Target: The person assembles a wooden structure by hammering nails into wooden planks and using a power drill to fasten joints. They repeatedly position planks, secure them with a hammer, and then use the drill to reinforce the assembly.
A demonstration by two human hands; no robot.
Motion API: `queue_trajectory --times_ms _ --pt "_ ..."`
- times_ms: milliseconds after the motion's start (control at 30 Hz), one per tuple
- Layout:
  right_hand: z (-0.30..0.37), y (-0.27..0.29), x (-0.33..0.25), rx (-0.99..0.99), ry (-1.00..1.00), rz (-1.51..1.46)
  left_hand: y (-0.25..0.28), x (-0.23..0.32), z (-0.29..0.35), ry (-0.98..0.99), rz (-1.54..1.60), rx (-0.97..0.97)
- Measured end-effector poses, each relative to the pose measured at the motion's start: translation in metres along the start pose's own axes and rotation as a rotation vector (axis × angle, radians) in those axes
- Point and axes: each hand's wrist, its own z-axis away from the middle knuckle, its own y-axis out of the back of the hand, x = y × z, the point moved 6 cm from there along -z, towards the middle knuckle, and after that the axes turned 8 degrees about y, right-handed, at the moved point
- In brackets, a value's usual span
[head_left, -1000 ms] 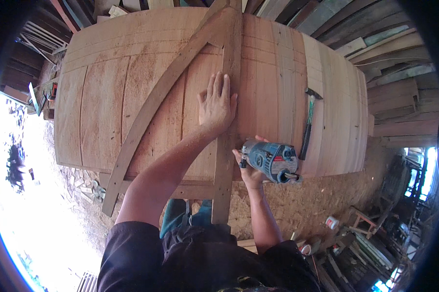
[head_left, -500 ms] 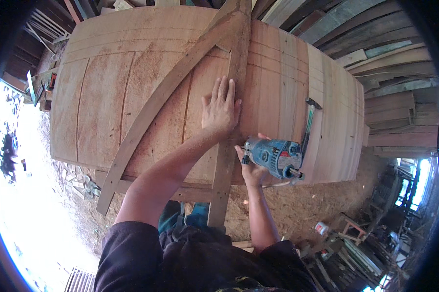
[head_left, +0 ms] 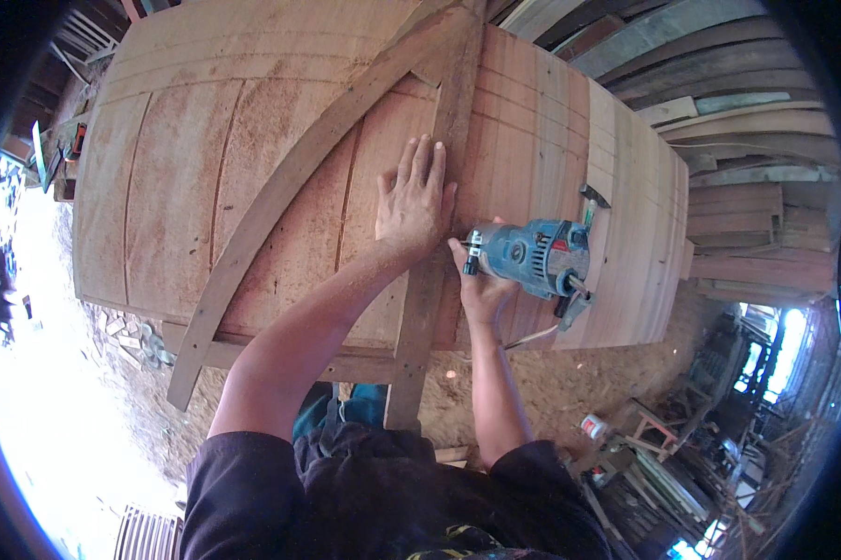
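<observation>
Two-handed, we apparently braced the brown angled wooden frame with a flat-open left hand, right hand clasping the blue cylindrical router, which seemingly wanted steady guiding.

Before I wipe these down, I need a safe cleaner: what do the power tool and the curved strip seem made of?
Power tool: probably smooth blue plastic with moulded-looking slots, plus a metallic glint at one end. Curved strip: wood, apparently unvarnished, being dull, brown and speckled.

Red label on blue power tool: too small to read.
</observation>
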Motion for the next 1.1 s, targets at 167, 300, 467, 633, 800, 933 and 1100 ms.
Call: queue_trajectory --times_ms 167,300,467,633,800,933,1100 --pt "-0.017 -0.008 0.005 0.008 0.098 0.036 0.000 -0.001 0.000 0.016 0.001 -0.028" --pt "-0.028 -0.012 0.005 -0.005 0.118 0.049 0.001 0.000 0.000 0.029 -0.018 -0.051" --pt "-0.035 -0.017 0.019 0.018 0.015 -0.103 0.000 -0.001 0.000 0.034 -0.008 -0.057" --pt "-0.050 -0.025 0.021 -0.008 0.022 -0.094 0.000 -0.003 0.000 0.029 0.013 -0.033" --pt "-0.061 -0.026 0.031 -0.025 0.090 -0.053 0.003 0.000 0.000 0.023 0.057 -0.044" --pt "-0.073 -0.030 0.037 -0.008 0.067 -0.102 0.001 -0.002 0.000 0.010 0.055 -0.017" --pt "-0.087 -0.044 0.018 -0.013 0.104 -0.117 0.000 -0.005 0.000 0.007 0.024 -0.022"
